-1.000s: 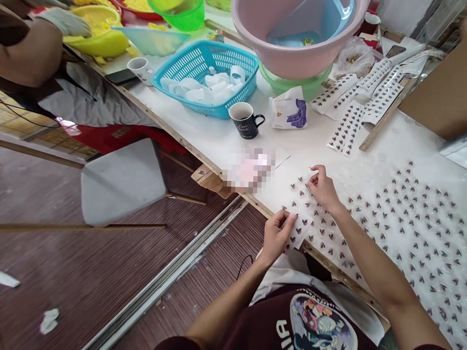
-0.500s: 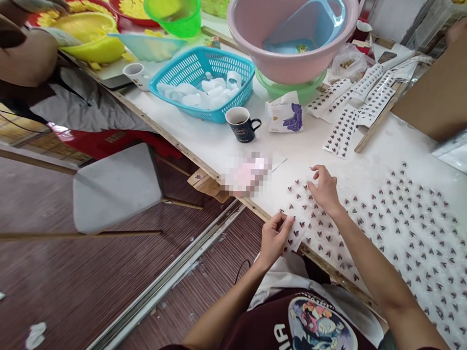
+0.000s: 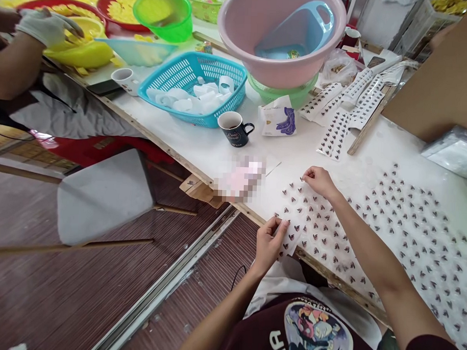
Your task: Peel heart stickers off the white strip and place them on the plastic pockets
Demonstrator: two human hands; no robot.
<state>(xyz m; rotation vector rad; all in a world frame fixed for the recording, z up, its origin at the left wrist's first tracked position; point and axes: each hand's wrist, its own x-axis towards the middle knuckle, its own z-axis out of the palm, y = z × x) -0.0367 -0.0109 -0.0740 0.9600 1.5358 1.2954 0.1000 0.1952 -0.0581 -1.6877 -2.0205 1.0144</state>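
Note:
My left hand (image 3: 269, 243) is closed, its thumb and fingers pinching a sheet of small dark-printed stickers (image 3: 291, 239) at the table's front edge. Part of the sheet hangs over that edge. Further in, my right hand (image 3: 319, 181) is closed in a pinch, with a small clear sticker (image 3: 301, 179) bearing a dark print at its fingertips, low over the white tabletop. Separate stickers of the same print (image 3: 392, 221) lie in loose rows below and to the right of this hand.
A dark mug (image 3: 235, 131) stands beyond my hands, near a white and purple packet (image 3: 277, 118). Behind are a blue basket (image 3: 189, 112) of white pieces and a pink basin (image 3: 279, 67). More sticker sheets (image 3: 333, 133) lie at the right. A co-worker's gloved hand (image 3: 47, 28) is at a yellow bowl.
My right hand's fingers have gone from spread to pinched together, lower at the tabletop with a sticker at their tips. My left hand keeps the sheet. The view has shifted slightly.

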